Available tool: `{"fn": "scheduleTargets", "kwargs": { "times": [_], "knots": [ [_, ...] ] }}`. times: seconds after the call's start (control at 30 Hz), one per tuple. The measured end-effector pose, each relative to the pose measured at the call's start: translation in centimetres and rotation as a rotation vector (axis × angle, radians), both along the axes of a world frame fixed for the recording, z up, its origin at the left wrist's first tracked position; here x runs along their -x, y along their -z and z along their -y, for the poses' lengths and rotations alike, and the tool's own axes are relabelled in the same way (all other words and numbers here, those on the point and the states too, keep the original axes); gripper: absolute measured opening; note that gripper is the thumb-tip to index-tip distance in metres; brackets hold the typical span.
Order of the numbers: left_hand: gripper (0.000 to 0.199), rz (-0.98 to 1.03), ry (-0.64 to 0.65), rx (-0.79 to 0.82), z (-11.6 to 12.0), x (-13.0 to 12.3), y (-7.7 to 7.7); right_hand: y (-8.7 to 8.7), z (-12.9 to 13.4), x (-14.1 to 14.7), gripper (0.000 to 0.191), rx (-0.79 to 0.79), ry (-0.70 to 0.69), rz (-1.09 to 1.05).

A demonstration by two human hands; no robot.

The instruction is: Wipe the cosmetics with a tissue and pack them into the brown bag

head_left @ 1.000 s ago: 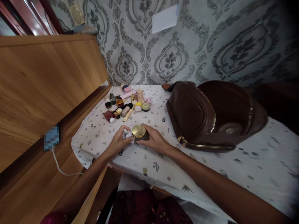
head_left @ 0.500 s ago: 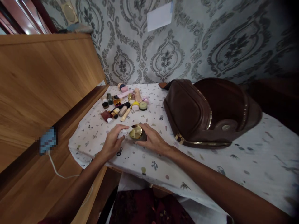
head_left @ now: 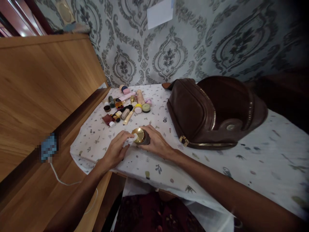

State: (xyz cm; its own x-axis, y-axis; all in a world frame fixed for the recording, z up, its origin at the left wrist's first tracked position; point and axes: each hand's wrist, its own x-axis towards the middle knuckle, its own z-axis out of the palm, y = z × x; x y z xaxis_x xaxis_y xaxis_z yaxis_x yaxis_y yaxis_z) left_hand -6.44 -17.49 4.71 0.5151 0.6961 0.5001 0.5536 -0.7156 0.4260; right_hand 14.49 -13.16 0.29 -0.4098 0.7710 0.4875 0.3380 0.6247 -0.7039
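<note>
My right hand (head_left: 155,141) is wrapped round a small jar (head_left: 140,136) with a shiny gold lid and a dark body. The jar tilts so that its lid faces left toward my other hand. Between the fingers of my left hand (head_left: 117,146) is a crumpled white tissue (head_left: 129,140), pressed against the lid's left edge. Beyond the hands lies a loose group of cosmetics, among them a cream-coloured tube (head_left: 128,118), a dark red bottle with a white cap (head_left: 107,119) and a round green-topped jar (head_left: 146,108).
A large brown leather bag (head_left: 193,112) stands open to the right, its gold zip undone. Patterned white cloth (head_left: 178,170) covers the table, which meets a papered wall at the back. At left are a wooden panel (head_left: 55,77) and a blurred blue device (head_left: 49,146) with a white cable.
My left hand has brought the tissue onto the gold lid. The jar now leans more to the left in my right hand. The whole view has shifted slightly.
</note>
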Motion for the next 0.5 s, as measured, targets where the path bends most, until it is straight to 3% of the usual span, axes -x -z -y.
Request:
{"fn": "scheduleTargets", "kwargs": {
  "times": [0.2,0.37,0.5],
  "knots": [
    [0.038,-0.185,0.091,-0.156,0.8,-1.1,-0.7,0.4,0.0,0.0,0.054,-0.024,0.002,-0.040],
    [0.034,-0.465,0.004,-0.348,0.8,-2.3,-1.7,1.0,0.3,0.2,0.064,-0.159,-0.008,-0.016],
    [0.037,-0.555,-0.078,-0.313,0.4,-2.6,-2.8,0.9,0.5,0.3,0.066,-0.236,-0.015,0.058]
  ]
}}
